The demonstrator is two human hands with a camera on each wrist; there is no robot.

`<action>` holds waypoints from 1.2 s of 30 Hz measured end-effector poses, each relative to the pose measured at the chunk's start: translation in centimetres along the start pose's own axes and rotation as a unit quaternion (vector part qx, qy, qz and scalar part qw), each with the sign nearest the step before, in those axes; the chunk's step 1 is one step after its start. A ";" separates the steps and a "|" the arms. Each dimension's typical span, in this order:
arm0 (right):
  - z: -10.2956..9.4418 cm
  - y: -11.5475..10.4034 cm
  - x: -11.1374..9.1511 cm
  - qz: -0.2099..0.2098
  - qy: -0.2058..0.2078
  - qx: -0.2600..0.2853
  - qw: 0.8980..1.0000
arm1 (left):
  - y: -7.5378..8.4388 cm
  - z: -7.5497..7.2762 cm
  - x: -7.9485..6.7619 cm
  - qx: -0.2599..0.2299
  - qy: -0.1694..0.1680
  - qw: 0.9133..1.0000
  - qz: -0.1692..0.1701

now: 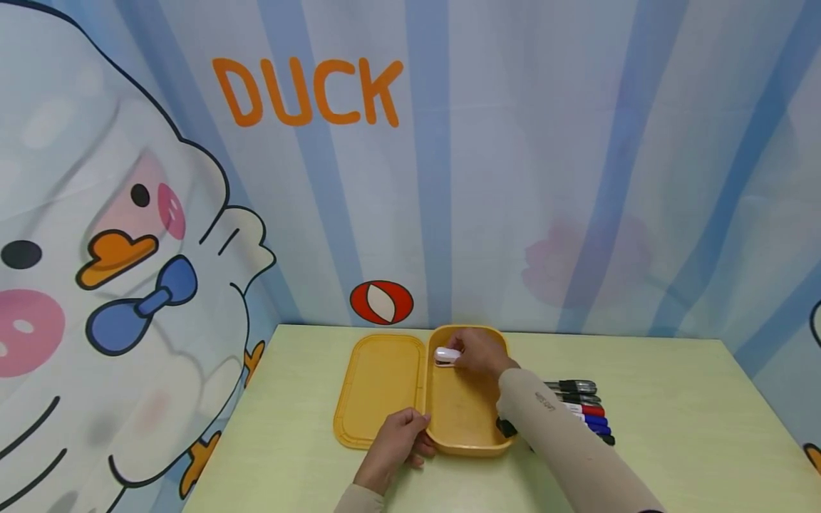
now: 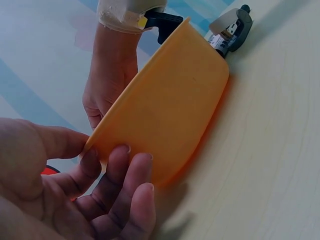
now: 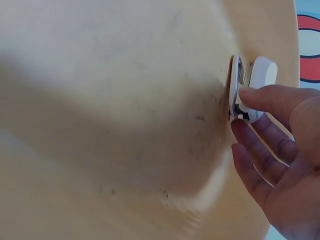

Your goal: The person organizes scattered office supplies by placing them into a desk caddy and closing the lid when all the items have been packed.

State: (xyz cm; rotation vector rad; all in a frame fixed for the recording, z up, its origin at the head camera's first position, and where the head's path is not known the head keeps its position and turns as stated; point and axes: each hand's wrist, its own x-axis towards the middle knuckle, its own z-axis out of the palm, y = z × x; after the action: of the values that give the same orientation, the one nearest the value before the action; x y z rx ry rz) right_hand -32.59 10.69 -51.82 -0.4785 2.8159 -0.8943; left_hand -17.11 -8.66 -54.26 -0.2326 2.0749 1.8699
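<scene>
A yellow plastic box point(image 1: 463, 410) stands on the table, its matching flat lid point(image 1: 385, 388) lying open along its left side. My left hand point(image 1: 398, 445) pinches the box's rim near the front left corner; in the left wrist view its thumb and index finger meet at the edge, the other fingers against the outer wall. Inside the box at the far end, my right hand point(image 1: 479, 350) holds a small white stapler point(image 3: 259, 82) between thumb and fingers. The stapler point(image 1: 446, 355) lies close to the floor of the box; whether it touches there I cannot tell.
Several markers point(image 1: 593, 411) with black, red and blue caps lie in a row right of the box, partly hidden by my right sleeve point(image 1: 564, 434). Near the box in the left wrist view is a grey-and-black object point(image 2: 240, 30). A printed curtain point(image 1: 487, 178) hangs behind the table.
</scene>
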 end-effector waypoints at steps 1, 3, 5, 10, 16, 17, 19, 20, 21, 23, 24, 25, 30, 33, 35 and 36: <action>0.0 0.0 0.0 0.003 0.001 -0.006 1.000 | 0.0 0.0 0.0 -0.003 -0.002 1.000 0.001; 0.1 -0.1 -0.1 0.013 0.004 -0.015 1.000 | 0.1 0.0 0.0 -0.007 -0.006 1.000 0.005; 0.1 -0.2 -0.1 0.013 0.010 -0.031 0.999 | 0.1 0.0 0.0 -0.008 -0.010 1.000 0.012; 0.3 -0.5 -0.2 0.005 0.026 -0.056 0.998 | -0.1 -0.1 0.0 -0.009 -0.019 0.999 0.027; 0.5 -0.5 -0.1 0.019 0.029 -0.056 0.998 | -0.1 -0.2 0.0 -0.008 -0.023 0.999 0.025; 0.5 -0.5 -0.1 0.020 0.029 -0.056 0.998 | -0.1 -0.2 0.0 -0.008 -0.022 0.999 0.024; 0.6 -0.4 0.0 0.021 0.030 -0.056 0.998 | 0.0 -0.2 0.0 -0.009 -0.022 0.999 0.022; 0.6 -0.5 0.0 0.021 0.031 -0.056 0.998 | 0.0 -0.2 0.0 -0.010 -0.022 0.999 0.022; 0.7 -0.4 0.1 0.021 0.031 -0.057 0.998 | 0.0 -0.3 0.0 -0.010 -0.021 0.999 0.022; 0.6 -0.4 0.1 0.022 0.032 -0.055 0.998 | 0.0 -0.2 0.0 -0.011 -0.022 0.999 0.021; 0.6 -0.4 0.1 0.022 0.033 -0.057 0.998 | 0.0 -0.2 0.0 -0.012 -0.022 0.999 0.021; 0.6 -0.4 0.0 0.022 0.033 -0.056 0.998 | 0.0 -0.2 -0.1 -0.012 -0.022 0.999 0.020; 0.5 -0.4 0.0 0.022 0.032 -0.061 0.997 | 0.1 -0.1 -0.1 -0.011 -0.022 1.000 0.018; 0.2 -0.5 -0.2 0.025 0.026 -0.057 0.998 | 0.2 -0.1 -0.2 -0.008 -0.020 1.000 0.020; 0.0 -0.5 -0.4 0.028 0.024 -0.055 0.998 | 0.2 -0.2 -0.2 -0.007 -0.019 1.000 0.022; -0.1 -0.6 -0.4 0.029 0.022 -0.056 0.998 | 0.2 -0.2 -0.2 -0.007 -0.019 1.000 0.023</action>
State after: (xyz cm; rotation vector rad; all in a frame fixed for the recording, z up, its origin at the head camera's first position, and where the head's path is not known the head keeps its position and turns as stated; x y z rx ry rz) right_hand -32.06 10.47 -51.38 -0.3943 2.9156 -0.7493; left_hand -17.01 -8.85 -54.04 -0.1520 2.0603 1.9007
